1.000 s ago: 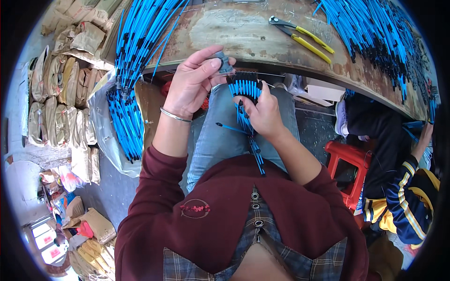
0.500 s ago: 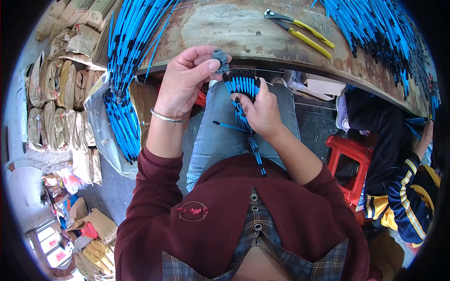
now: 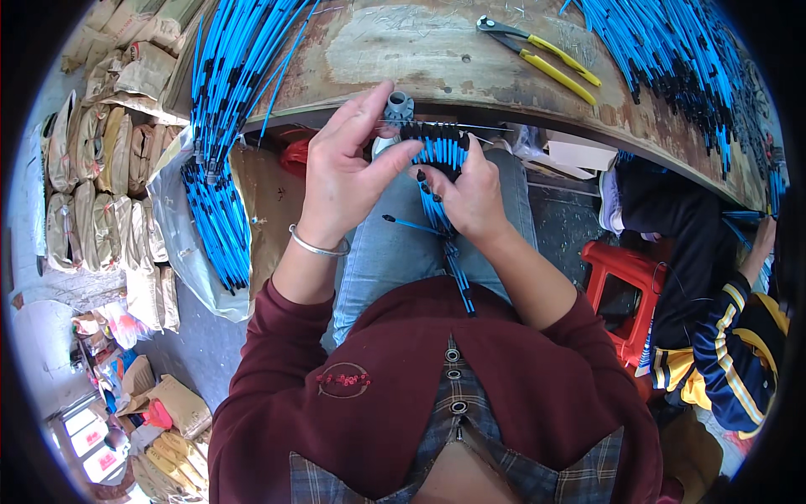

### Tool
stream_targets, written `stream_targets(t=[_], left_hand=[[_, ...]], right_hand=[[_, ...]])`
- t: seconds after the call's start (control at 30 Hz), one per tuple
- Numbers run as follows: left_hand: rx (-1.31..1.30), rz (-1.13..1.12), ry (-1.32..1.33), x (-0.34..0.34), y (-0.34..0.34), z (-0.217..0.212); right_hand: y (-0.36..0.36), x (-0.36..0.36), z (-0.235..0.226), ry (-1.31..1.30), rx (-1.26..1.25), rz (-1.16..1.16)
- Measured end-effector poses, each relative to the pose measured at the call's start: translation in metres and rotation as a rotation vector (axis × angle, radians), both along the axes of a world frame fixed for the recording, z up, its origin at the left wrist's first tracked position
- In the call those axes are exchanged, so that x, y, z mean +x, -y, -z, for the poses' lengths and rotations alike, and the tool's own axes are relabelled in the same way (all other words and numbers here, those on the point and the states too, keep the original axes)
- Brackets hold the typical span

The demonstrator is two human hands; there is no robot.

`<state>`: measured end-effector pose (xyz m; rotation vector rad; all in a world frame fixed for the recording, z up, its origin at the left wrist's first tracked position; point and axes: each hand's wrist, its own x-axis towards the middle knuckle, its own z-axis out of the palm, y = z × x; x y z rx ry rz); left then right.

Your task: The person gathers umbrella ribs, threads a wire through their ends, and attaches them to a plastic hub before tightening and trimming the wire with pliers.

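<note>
Worn bench [image 3: 395,55] ahead. Blue tubes [image 3: 441,153] above my lap [image 3: 382,244], gripped by my right hand [image 3: 478,197]; left hand [image 3: 348,164] had swung its thumb off the gray fitting [image 3: 400,107] toward them, grip unclear, bringing 2 thumbs near.

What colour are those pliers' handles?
The pliers' handles are yellow, clearest in the head view.

Partly covered, partly cut off

The right hand [image 3: 477,193] covers part of the bundle of blue tubes [image 3: 442,153]. Whether the left hand [image 3: 346,164] grips or merely touches the grey fitting [image 3: 398,109] cannot be told. The top edge crops the worktop [image 3: 390,55], the left tube heap [image 3: 239,76] and the right tube heap [image 3: 659,59]; the dark rim cuts off the co-worker [image 3: 726,357].
</note>
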<state>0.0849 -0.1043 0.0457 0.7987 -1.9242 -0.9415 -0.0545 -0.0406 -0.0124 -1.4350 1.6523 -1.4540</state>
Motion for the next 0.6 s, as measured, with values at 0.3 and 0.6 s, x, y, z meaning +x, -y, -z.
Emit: stream_targets(t=[0.3,0.6], left_hand=[[0.192,-0.02,-0.161,0.0018,-0.0021,0.0018],[0.466,0.056,-0.443,0.0061,-0.005,-0.003]], right_hand=[[-0.0018,0.0042,0.001,-0.005,-0.057,-0.042],[-0.0067,0.0027,-0.0051,-0.079,-0.007,-0.105]])
